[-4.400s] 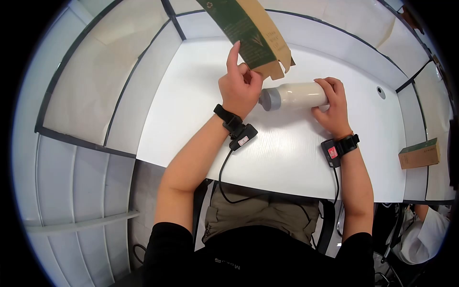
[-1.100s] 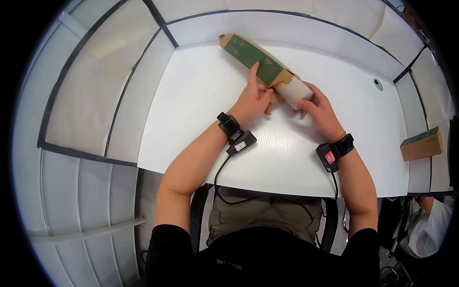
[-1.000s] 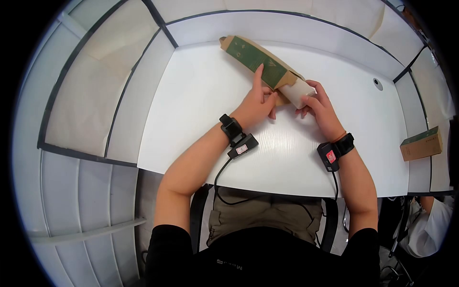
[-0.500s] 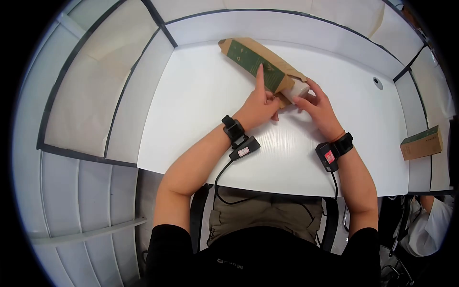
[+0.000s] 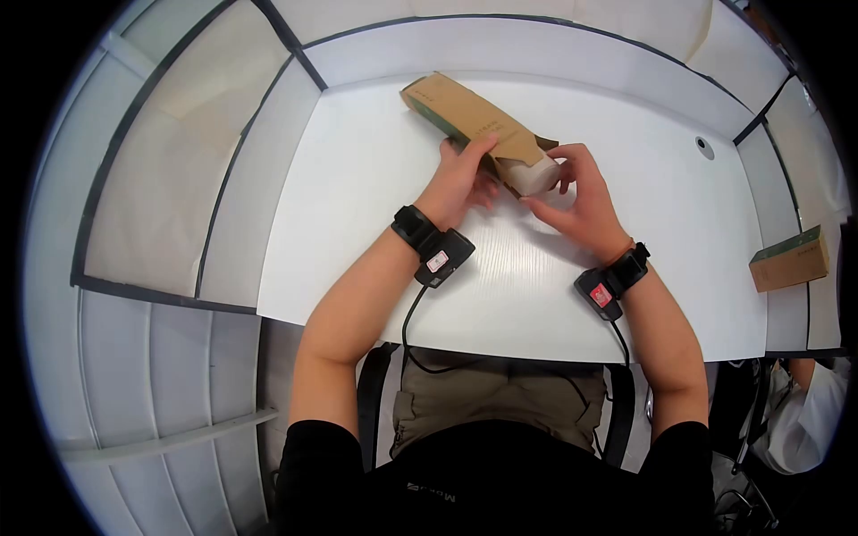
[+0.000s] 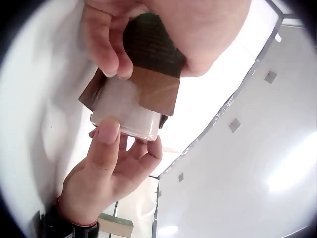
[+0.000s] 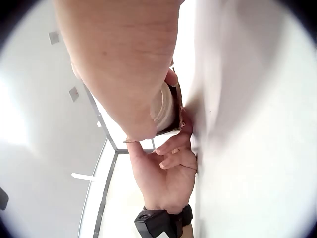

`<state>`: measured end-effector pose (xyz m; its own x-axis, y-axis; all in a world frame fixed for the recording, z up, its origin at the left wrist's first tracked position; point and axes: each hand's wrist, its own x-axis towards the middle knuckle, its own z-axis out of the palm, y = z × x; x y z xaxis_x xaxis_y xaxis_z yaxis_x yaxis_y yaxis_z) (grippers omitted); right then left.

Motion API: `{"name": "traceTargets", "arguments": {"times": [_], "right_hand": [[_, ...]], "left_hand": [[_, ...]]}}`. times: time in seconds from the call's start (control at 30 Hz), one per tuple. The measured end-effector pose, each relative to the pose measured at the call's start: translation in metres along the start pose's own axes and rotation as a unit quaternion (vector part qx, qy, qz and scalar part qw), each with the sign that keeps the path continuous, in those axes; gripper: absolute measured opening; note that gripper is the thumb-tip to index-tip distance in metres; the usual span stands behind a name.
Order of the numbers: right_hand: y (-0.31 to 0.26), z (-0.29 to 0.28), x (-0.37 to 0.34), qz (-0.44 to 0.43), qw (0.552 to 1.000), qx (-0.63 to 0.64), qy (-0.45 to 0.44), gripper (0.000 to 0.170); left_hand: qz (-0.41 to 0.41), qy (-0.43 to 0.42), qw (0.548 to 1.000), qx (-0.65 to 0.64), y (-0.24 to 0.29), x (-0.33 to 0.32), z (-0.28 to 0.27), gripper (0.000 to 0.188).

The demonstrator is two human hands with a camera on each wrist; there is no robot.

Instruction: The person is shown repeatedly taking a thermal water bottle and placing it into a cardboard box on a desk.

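Observation:
A long brown and green cardboard box (image 5: 474,116) lies slantwise over the table, brown face up. From its open end nearer the right hand, the base of a whitish bottle (image 5: 539,176) sticks out. My left hand (image 5: 454,183) grips the box near that end, thumb on the brown face. Curled round the bottle's base is my right hand (image 5: 585,210); in the left wrist view its thumb presses the bottle (image 6: 124,106) beside a brown flap (image 6: 158,91). The right wrist view shows the round base (image 7: 162,106) within the box's edges. The bottle's other end is hidden inside.
Another brown and green box (image 5: 790,261) is at the far right by the side panel. The white table (image 5: 357,232) has a round grommet (image 5: 704,147) at the back right and low panels round it. Cables hang from both wrist cameras. Part of another person shows at the lower right.
The bottle, earlier outside the box, has gone into it up to its base. The box has rolled from its green side to its brown face, and my left index finger has left the green side.

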<state>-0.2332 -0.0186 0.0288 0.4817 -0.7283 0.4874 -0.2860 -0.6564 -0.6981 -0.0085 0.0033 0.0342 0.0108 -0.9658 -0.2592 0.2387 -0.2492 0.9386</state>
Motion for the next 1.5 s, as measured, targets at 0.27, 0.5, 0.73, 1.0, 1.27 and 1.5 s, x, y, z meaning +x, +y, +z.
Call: {"name": "traceTargets", "arguments": {"times": [0.27, 0.5, 0.73, 1.0, 1.27, 1.5], "right_hand": [[0.0, -0.001, 0.0, -0.012, 1.0, -0.017, -0.003, 0.074], [-0.006, 0.001, 0.0, -0.029, 0.988, -0.125, 0.091, 0.091], [-0.005, -0.001, 0.0, 0.086, 0.993, -0.078, -0.036, 0.085], [0.003, 0.0, -0.001, 0.13, 0.991, -0.034, -0.027, 0.08], [0.01, -0.007, -0.001, 0.153, 0.988, 0.029, -0.018, 0.069], [0.008, -0.007, -0.002, 0.147, 0.986, 0.066, -0.043, 0.061]], "left_hand": [[0.0, -0.115, 0.993, -0.007, -0.003, 0.008, -0.008, 0.061], [-0.028, -0.157, 0.986, 0.045, 0.005, 0.003, -0.007, 0.064], [0.007, -0.141, 0.979, 0.149, 0.004, -0.004, 0.002, 0.079], [0.006, -0.173, 0.962, 0.21, 0.007, -0.009, -0.001, 0.106], [0.095, -0.211, 0.928, 0.291, 0.0, -0.015, -0.001, 0.121], [0.096, -0.173, 0.935, 0.296, 0.0, -0.016, 0.003, 0.108]]}}
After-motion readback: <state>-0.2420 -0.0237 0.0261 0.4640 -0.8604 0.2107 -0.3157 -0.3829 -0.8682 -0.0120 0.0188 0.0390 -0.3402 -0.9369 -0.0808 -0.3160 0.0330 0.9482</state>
